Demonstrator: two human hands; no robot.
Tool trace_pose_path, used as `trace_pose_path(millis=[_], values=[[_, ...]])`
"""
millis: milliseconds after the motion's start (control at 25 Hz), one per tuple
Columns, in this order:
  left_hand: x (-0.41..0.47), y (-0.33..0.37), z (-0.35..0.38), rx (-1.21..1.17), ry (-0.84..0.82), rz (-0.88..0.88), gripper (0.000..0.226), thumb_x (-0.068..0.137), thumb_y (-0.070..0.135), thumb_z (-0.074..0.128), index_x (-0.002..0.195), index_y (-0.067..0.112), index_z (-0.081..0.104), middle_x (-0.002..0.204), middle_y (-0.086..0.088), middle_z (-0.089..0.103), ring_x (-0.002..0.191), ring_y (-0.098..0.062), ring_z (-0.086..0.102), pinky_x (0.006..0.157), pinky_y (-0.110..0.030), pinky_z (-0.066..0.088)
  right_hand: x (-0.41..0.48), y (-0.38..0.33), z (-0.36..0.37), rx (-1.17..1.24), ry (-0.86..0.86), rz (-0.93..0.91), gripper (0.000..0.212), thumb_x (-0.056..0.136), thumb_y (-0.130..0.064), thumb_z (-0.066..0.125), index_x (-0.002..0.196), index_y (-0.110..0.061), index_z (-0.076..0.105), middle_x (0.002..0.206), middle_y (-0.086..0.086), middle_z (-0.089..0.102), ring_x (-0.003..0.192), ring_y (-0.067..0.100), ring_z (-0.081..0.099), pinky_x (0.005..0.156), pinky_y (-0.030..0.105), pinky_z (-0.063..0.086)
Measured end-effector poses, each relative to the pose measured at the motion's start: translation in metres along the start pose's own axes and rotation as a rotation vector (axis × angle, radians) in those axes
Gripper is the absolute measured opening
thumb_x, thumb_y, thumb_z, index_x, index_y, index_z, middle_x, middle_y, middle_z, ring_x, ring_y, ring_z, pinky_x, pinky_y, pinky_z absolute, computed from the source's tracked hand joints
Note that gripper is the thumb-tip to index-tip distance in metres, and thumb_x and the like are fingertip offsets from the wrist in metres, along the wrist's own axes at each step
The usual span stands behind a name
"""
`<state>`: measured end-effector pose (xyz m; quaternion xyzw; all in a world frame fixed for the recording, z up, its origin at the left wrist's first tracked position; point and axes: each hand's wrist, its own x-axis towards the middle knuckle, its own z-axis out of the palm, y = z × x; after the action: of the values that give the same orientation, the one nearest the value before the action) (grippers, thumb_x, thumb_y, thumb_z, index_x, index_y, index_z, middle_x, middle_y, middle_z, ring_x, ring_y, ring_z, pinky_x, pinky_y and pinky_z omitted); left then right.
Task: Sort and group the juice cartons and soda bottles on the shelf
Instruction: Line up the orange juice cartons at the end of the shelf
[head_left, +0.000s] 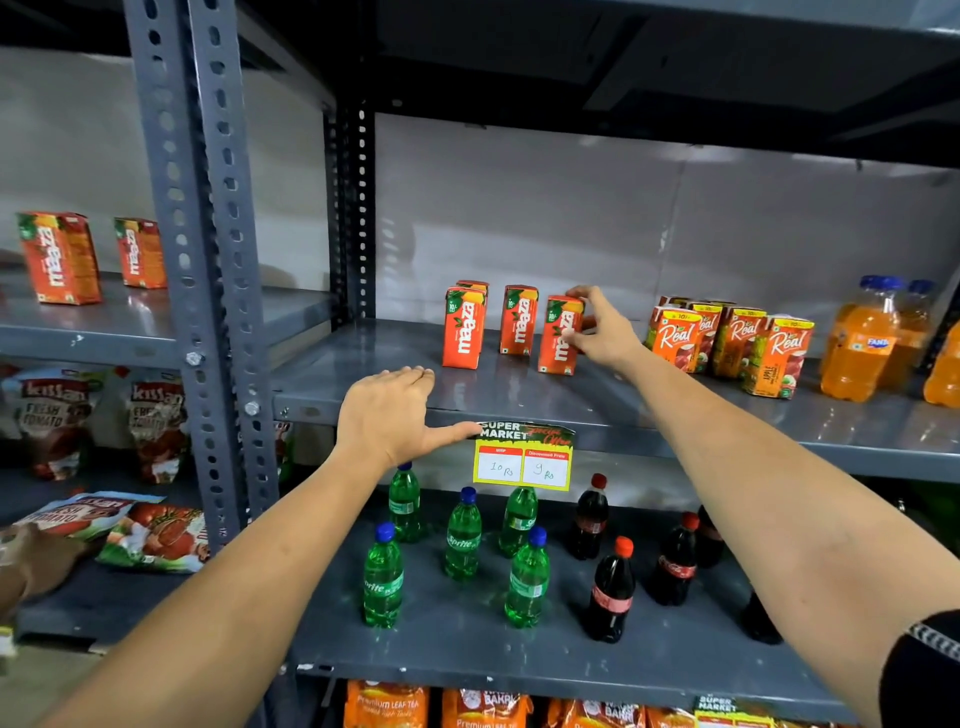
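Right hand (602, 332) is clamped round the upright Maaza carton (558, 335) mid-frame on the shelf (519, 395), its mates just left, while the left hand (389, 410) rests flat and empty, lower left.

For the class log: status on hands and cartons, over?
Right hand gripping rightmost Maaza carton. Left hand open, flat on shelf edge. Nothing blocking.

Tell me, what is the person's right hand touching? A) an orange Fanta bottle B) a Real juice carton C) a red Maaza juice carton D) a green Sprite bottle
C: the right hand has its fingers around the rightmost Maaza juice carton on the middle shelf.
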<state>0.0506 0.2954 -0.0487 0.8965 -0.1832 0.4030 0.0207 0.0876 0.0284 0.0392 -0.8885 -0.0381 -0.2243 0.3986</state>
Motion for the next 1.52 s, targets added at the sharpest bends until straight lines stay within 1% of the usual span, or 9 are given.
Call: trace_pose_path(millis=[120,320,440,600,680,760,920,1040,1520], values=[[0.0,0.001,-0.001,0.003,-0.019,-0.002,0.11,0.065,0.092,0.007,0.103,0.011,0.071,0.107,-0.002,0.072,0.097,-0.02,0.068,0.077,-0.032,0.054,-0.004,-0.015,0.012,0.016,-0.088,-0.073,0.051,0.09,-0.008,0.06,0.134,-0.023,0.037,0.126,0.017,0.053,0.105,0.023,0.056,0.088,0.042,0.056],[-0.001,0.001,-0.001,0.026,-0.013,0.001,0.11,0.065,0.092,0.007,0.103,0.011,0.071,0.107,-0.003,0.072,0.096,-0.02,0.068,0.075,-0.031,0.054,-0.01,-0.028,0.034,0.056,-0.082,-0.127,0.052,0.093,-0.01,0.055,0.139,-0.024,0.033,0.137,0.013,0.048,0.121,0.027,0.052,0.09,0.042,0.053],[0.0,0.001,-0.01,-0.039,-0.049,-0.017,0.116,0.06,0.095,0.005,0.113,0.013,0.067,0.117,-0.001,0.068,0.107,-0.02,0.063,0.08,-0.033,0.052,-0.014,-0.02,0.04,0.104,-0.058,-0.129,0.058,0.093,-0.012,0.055,0.142,-0.028,0.027,0.135,0.01,0.049,0.119,0.022,0.051,0.088,0.036,0.052],[0.015,-0.002,-0.022,-0.529,-0.137,-0.28,0.094,0.063,0.088,0.035,0.121,0.019,0.061,0.126,0.002,0.063,0.112,-0.015,0.059,0.091,-0.033,0.049,-0.016,-0.009,0.044,0.245,0.006,-0.091,0.082,0.085,-0.017,0.068,0.146,-0.032,0.015,0.122,-0.001,0.049,0.115,0.012,0.048,0.094,0.033,0.045],[0.039,-0.004,-0.024,-0.85,-0.07,-0.517,0.074,0.072,0.067,0.061,0.123,0.013,0.058,0.122,-0.003,0.064,0.103,-0.012,0.06,0.088,-0.025,0.045,-0.014,-0.006,0.043,0.255,-0.012,-0.045,0.084,0.084,-0.011,0.069,0.146,-0.032,0.016,0.129,-0.001,0.046,0.117,0.013,0.047,0.099,0.038,0.044],[0.062,-0.006,-0.019,-0.949,-0.106,-0.635,0.067,0.076,0.043,0.073,0.129,0.009,0.05,0.125,-0.008,0.059,0.106,-0.015,0.057,0.086,-0.022,0.041,-0.014,-0.006,0.044,0.217,-0.046,-0.025,0.079,0.084,-0.006,0.067,0.144,-0.031,0.021,0.131,0.008,0.052,0.115,0.019,0.053,0.095,0.04,0.05],[0.088,-0.004,0.01,-0.972,-0.24,-0.583,0.074,0.074,0.018,0.078,0.136,0.011,0.039,0.135,-0.014,0.052,0.113,-0.024,0.057,0.097,-0.037,0.046,-0.012,-0.005,0.044,0.202,-0.058,-0.005,0.069,0.087,-0.008,0.064,0.142,-0.028,0.026,0.134,0.014,0.052,0.123,0.026,0.052,0.094,0.042,0.052],[0.096,-0.002,0.023,-1.003,-0.25,-0.525,0.065,0.076,0.006,0.075,0.132,0.009,0.043,0.131,-0.014,0.056,0.11,-0.025,0.059,0.094,-0.038,0.048,-0.009,-0.003,0.046,0.176,-0.039,-0.011,0.068,0.088,-0.008,0.063,0.142,-0.027,0.027,0.135,0.012,0.051,0.124,0.025,0.051,0.092,0.039,0.051],[0.109,-0.006,0.038,-0.938,-0.215,-0.491,0.06,0.069,0.012,0.081,0.122,0.011,0.051,0.116,-0.012,0.064,0.099,-0.026,0.064,0.091,-0.044,0.052,-0.003,0.0,0.047,0.155,-0.028,-0.004,0.068,0.091,-0.006,0.057,0.145,-0.026,0.022,0.135,0.013,0.052,0.121,0.024,0.053,0.088,0.034,0.05]])
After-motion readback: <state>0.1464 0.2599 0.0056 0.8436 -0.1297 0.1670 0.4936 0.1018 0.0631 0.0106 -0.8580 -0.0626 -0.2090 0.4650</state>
